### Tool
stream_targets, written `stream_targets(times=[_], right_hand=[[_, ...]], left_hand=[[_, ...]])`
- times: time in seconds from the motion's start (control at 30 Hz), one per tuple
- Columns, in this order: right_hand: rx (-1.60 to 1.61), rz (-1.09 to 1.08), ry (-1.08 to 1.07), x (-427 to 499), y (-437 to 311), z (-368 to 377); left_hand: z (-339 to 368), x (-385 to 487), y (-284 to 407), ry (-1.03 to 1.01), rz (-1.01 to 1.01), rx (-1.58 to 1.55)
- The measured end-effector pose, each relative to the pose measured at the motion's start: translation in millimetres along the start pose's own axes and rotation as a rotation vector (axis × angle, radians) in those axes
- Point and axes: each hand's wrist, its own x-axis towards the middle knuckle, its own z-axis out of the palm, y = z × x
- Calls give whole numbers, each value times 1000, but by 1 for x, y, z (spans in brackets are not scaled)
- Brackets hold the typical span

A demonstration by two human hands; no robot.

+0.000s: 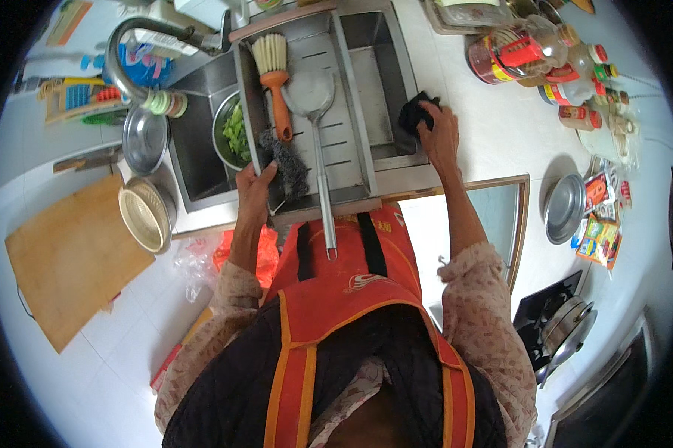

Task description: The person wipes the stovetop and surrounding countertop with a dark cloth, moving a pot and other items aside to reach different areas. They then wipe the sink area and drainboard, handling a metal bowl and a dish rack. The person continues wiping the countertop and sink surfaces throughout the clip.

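My right hand (pixel 440 133) presses a black cloth (pixel 418 114) on the right rim of the double sink (pixel 420 159). My left hand (pixel 253 187) grips the near left edge of a metal tray (pixel 364 134) with slots, which lies across the sink. Inside it a dark scouring pad (pixel 289 168) touches my left fingertips. Also in the tray are a brush with an orange handle (pixel 280 109) and a metal wok spatula (pixel 319 134), whose handle sticks out over the near edge. A metal bowl (pixel 219 131) with cut greens (pixel 235 134) stands in the left basin, partly hidden by the tray.
The faucet (pixel 115 61) arches over the left basin. Left of the sink are a metal bowl (pixel 146 140) and a beige basket (pixel 146 215). Bottles (pixel 521 50) line the right back counter, with a metal basin (pixel 565 208) and seasoning packets (pixel 598 241) nearer. Pots (pixel 563 327) stand at the stove.
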Motion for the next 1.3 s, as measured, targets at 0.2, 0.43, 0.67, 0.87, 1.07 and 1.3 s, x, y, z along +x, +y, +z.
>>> stream_targets(times=[0.2,0.43,0.67,0.87,1.07,1.3], right_hand=[[-28,35,-4,-101,-1,-7],[-165,-197,-135,-126,-61,30],[152,-502,-296,-123,-68,96],[-129,-867,-493,-86,-97,72],[-165,-640,-405,-51,-62,47],[-123,-402,-232,-36,-12,6]], left_hand=[[-10,-6,-12,22,-40,-99],[-21,-6,-11,69,-45,-66],[-49,-21,-18,80,-24,-58],[-94,-45,-31,140,-28,-54],[-105,-65,-40,163,-72,-120],[-90,-87,-51,257,-79,-109]])
